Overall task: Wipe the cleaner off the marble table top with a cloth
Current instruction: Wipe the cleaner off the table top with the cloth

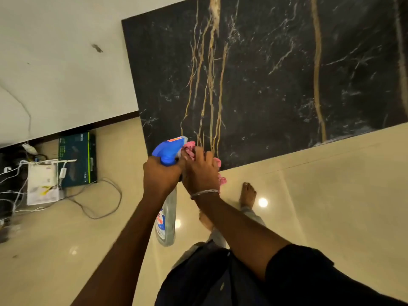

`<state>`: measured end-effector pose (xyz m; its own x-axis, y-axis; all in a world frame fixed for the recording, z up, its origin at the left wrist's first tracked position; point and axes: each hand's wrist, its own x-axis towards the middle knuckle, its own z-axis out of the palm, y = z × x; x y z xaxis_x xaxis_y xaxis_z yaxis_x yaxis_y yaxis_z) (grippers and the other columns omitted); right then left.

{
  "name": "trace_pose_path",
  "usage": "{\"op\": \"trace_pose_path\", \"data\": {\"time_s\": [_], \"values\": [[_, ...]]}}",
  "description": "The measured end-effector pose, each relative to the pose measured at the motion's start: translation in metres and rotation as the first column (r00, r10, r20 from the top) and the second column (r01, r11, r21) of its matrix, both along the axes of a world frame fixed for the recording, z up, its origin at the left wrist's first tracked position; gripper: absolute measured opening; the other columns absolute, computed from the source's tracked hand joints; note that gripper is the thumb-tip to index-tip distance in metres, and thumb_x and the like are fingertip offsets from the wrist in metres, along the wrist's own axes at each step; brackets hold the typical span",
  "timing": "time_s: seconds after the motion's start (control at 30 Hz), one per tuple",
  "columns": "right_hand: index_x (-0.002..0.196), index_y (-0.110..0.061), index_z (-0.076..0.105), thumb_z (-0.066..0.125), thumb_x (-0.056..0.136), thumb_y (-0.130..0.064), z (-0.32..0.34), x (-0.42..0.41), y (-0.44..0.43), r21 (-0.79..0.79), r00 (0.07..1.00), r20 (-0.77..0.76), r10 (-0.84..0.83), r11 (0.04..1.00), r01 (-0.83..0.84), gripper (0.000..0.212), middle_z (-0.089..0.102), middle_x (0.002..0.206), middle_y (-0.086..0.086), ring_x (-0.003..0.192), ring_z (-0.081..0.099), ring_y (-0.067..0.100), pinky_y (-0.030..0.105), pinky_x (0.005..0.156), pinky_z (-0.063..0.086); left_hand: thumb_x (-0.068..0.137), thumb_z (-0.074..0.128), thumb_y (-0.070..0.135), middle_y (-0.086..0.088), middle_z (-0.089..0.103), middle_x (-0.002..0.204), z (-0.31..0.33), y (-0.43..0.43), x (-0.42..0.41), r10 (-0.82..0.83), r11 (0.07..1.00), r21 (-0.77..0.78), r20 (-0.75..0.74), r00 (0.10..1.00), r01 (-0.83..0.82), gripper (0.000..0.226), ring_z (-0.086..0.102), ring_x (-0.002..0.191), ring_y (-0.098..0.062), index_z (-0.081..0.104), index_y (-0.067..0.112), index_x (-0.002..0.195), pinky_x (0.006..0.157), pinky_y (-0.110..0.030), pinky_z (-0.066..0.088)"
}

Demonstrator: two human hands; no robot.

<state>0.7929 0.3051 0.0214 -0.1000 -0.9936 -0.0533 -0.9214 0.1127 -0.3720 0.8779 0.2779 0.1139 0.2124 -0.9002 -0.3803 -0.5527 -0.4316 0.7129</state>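
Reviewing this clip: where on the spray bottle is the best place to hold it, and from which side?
Grip the narrow neck just under the blue trigger head, coming from behind, opposite the nozzle, as the left hand does. The spray bottle hangs below, its clear body wider; the neck fits curled fingers.

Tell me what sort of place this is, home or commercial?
Probably a home, likely a living room: a black marble table top, a glossy tiled floor under a bare foot, and loose cables around a white box on the floor.
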Motion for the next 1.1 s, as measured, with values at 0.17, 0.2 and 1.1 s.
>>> {"op": "trace_pose_path", "data": {"time_s": [0.17,0.2,1.1], "values": [[0.124,-0.014,0.056,0.065,0.081,-0.032,-0.002,0.065,0.0,0.018,0.979,0.06,0.193,0.981,-0.195,0.047,0.056,0.12,0.007,0.099,0.053,0.027,0.043,0.081,0.047,0.084,0.072,0.026,-0.008,0.059,0.072,-0.002,0.004,0.049,0.0,1.0,0.014,0.082,0.997,-0.001,0.028,0.056,0.061,-0.018,0.058,0.008,0.101,0.062,-0.025,0.048],[0.123,-0.013,0.057,0.063,0.082,-0.032,-0.003,0.067,0.0,0.013,0.973,0.063,0.221,0.975,-0.222,0.045,0.057,0.12,0.008,0.1,0.052,0.028,0.043,0.082,0.047,0.084,0.072,0.027,-0.01,0.059,0.073,-0.003,0.004,0.052,-0.003,1.0,0.021,0.085,0.996,0.001,0.028,0.056,0.061,-0.019,0.057,0.009,0.1,0.063,-0.028,0.048],[0.122,-0.025,0.059,0.049,0.087,-0.032,-0.003,-0.442,0.001,-0.112,0.892,-0.212,-0.399,0.917,0.384,0.037,0.05,0.112,0.012,0.093,0.05,0.031,0.04,0.072,0.05,0.081,0.074,0.03,-0.003,0.063,0.073,0.003,-0.023,-0.249,-0.149,0.987,0.062,-0.014,0.989,0.15,0.019,0.064,0.067,-0.018,0.06,0.019,0.088,0.064,-0.028,0.052]]}}
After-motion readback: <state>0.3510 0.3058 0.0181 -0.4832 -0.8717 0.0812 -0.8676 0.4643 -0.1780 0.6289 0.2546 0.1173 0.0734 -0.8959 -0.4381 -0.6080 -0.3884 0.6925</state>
